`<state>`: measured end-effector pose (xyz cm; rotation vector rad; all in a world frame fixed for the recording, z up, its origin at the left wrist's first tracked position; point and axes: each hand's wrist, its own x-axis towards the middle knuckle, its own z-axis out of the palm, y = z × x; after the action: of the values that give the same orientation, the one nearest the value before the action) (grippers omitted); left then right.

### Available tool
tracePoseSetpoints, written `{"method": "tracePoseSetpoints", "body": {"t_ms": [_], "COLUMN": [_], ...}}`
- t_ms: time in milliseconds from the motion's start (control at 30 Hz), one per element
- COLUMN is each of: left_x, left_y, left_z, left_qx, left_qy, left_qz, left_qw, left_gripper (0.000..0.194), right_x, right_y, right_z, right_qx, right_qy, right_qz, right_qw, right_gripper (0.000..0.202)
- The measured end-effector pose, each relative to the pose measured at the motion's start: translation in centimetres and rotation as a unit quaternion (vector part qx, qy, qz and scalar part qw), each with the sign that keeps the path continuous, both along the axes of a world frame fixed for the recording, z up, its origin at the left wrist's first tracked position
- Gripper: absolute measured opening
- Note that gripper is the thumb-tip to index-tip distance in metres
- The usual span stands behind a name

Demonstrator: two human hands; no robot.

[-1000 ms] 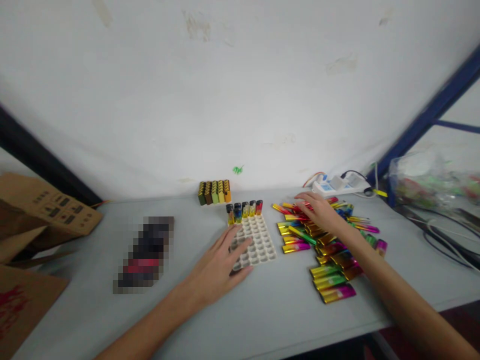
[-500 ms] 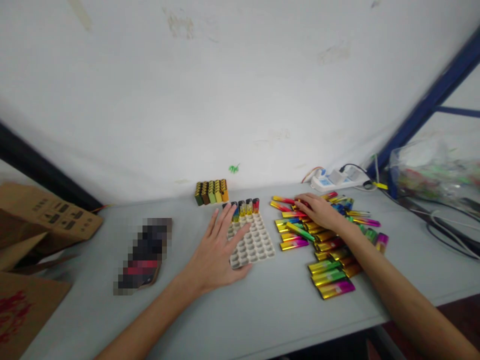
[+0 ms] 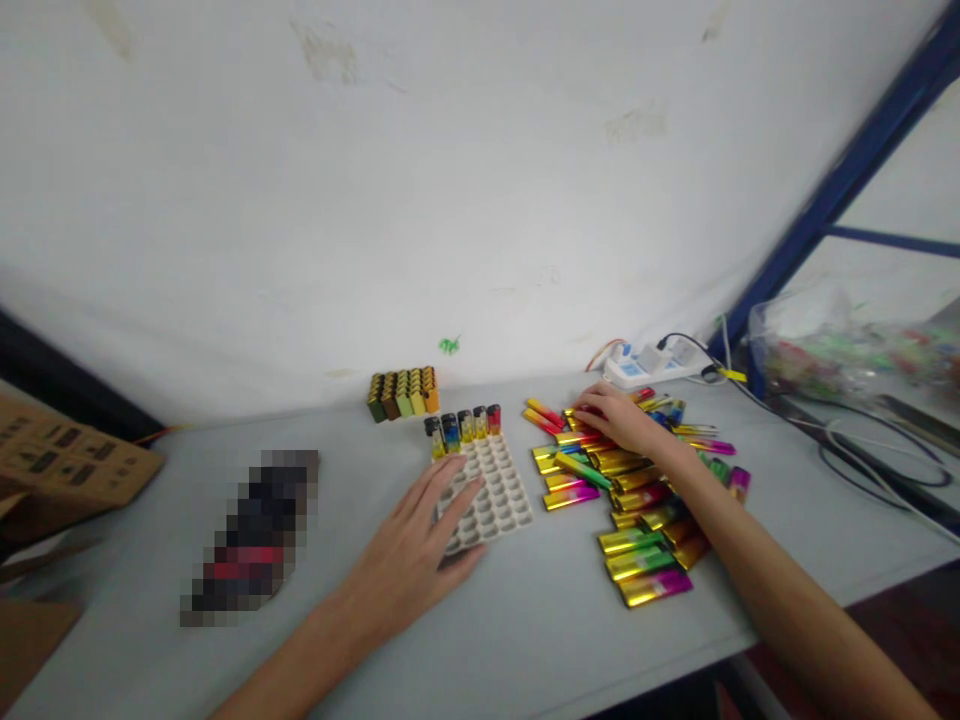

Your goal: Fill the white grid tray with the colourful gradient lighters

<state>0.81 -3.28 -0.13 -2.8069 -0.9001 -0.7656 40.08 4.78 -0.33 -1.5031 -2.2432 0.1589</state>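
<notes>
My left hand [image 3: 431,525] lies with spread fingers over the left edge of a white tray [image 3: 499,490] full of small round-edged holes. Along the tray's far edge a row of several lighters [image 3: 466,426] stands upright. My right hand [image 3: 619,415] is on the far left part of a pile of shiny gold, red, green and purple lighters [image 3: 634,500]. Its fingers are bent down onto the pile, and whatever they grip is hidden.
Behind the tray stands a block of green, brown and orange lighters [image 3: 405,393]. A white power strip [image 3: 656,362] with cables is at the back right, near a plastic bag [image 3: 847,340]. A pixelated object [image 3: 255,530] and cardboard box [image 3: 67,455] are left.
The view has shifted a little. My left hand has drawn back toward me from the upright lighters, leaving the whole row in sight. My right hand remains at the pile, its fingers more bent.
</notes>
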Motion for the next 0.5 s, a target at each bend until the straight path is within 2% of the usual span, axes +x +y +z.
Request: {"method": "tracePoseSetpoints", "body": {"t_ms": [133, 200, 267, 333, 400, 500], "left_x": [-0.3, -0.3, -0.3, -0.2, -0.2, -0.2], "left_y": [0.1, 0.2, 0.2, 0.1, 0.1, 0.0], "left_z": [-0.5, -0.6, -0.5, -0.5, -0.5, -0.6], "left_qx": [-0.022, -0.024, -0.022, -0.021, -0.022, -0.03], "left_qy": [0.0, -0.003, -0.004, -0.002, 0.006, 0.02], "left_qz": [0.002, 0.002, 0.0, -0.004, -0.003, 0.008], "left_qw": [1.0, 1.0, 1.0, 1.0, 1.0, 0.999], "left_gripper": [0.049, 0.047, 0.045, 0.044, 0.045, 0.047], "right_x": [-0.6, -1.6, -3.3, -5.6, -8.2, -11.4], "right_y": [-0.7, -1.4, -2.3, -3.1, -3.6, -3.4], "right_z": [1.0, 2.2, 3.8, 5.4, 6.7, 7.3], "right_qx": [-0.004, -0.003, -0.027, -0.085, -0.158, -0.231], "right_qy": [0.045, 0.113, 0.22, 0.338, 0.43, 0.511], "right_qz": [-0.031, -0.045, -0.019, 0.033, 0.08, 0.1], "right_qw": [0.999, 0.993, 0.975, 0.937, 0.885, 0.822], "right_gripper": [0.026, 0.028, 0.03, 0.031, 0.032, 0.036]}}
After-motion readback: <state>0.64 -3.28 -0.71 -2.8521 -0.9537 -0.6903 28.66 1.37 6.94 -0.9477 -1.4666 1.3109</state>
